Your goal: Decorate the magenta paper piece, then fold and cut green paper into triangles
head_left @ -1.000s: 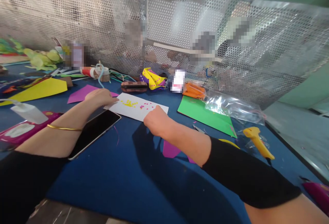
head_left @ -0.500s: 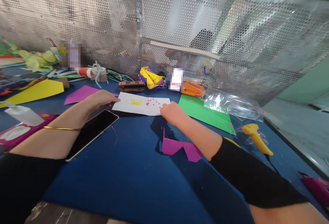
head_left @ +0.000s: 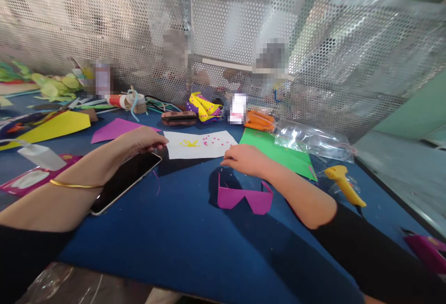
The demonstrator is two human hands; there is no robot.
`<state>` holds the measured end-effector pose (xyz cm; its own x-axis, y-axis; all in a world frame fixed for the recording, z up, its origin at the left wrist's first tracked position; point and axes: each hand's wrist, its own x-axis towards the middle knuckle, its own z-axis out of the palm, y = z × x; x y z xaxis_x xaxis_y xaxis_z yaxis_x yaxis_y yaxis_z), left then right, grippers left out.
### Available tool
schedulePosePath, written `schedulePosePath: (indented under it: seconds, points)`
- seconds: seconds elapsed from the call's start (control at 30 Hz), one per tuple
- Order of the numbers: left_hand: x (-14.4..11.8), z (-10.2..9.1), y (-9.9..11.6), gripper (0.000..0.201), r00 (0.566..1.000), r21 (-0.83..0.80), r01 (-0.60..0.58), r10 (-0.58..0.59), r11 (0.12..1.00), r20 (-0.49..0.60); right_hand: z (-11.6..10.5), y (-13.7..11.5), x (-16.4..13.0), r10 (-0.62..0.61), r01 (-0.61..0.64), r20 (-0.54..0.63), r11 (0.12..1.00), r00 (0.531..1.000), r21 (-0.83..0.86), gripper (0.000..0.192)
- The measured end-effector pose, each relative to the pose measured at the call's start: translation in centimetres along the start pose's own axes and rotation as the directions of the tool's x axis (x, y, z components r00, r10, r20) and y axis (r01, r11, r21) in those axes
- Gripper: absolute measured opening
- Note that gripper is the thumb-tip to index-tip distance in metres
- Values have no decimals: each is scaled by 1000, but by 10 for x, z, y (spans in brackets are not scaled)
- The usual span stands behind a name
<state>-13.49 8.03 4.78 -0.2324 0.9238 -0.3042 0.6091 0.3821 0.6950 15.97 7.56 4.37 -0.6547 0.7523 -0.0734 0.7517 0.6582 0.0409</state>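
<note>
A white sheet [head_left: 202, 145] with yellow and pink dots on it is held a little above the blue table [head_left: 181, 243], casting a shadow below. My left hand [head_left: 141, 139] pinches its left edge. My right hand [head_left: 244, 159] holds its lower right corner. A pair of purple paper glasses [head_left: 244, 198] stands on the table just in front of my right hand. A black phone [head_left: 124, 179] lies under my left forearm.
A green sheet [head_left: 278, 155], a clear plastic bag [head_left: 310, 139] and a yellow glue gun [head_left: 343, 185] lie to the right. Purple [head_left: 114, 128] and yellow [head_left: 55, 125] sheets, a glue bottle [head_left: 38, 155] and craft scraps lie to the left. A perforated metal screen [head_left: 223, 29] closes the back.
Both hands lifted the white sheet and carried it to the right. My right arm moved off the purple paper glasses, which now show in full.
</note>
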Motion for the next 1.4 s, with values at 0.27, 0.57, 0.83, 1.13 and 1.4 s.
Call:
schedulePosePath:
  seconds: [0.27,0.57,0.83,1.13,1.4]
  points:
    - [-21,17,-11,21,998,-30,16,-15,999,62,0,7,-75,13,-33,68,950,998,310,31]
    - [-52,36,-14,19,986,29,-26,21,999,167,21,2,-107,65,-46,-38,924,997,379,15]
    - [-56,29,2,30,947,584,-307,301,751,111,27,11,-128,118,-36,-146,883,982,468,15]
    - [12,44,22,36,970,616,-229,228,754,82,36,15,-135,161,-49,-185,866,969,498,16]
    - [-18,43,18,36,974,300,-201,159,933,159,34,15,-138,151,-35,-197,867,969,497,17]
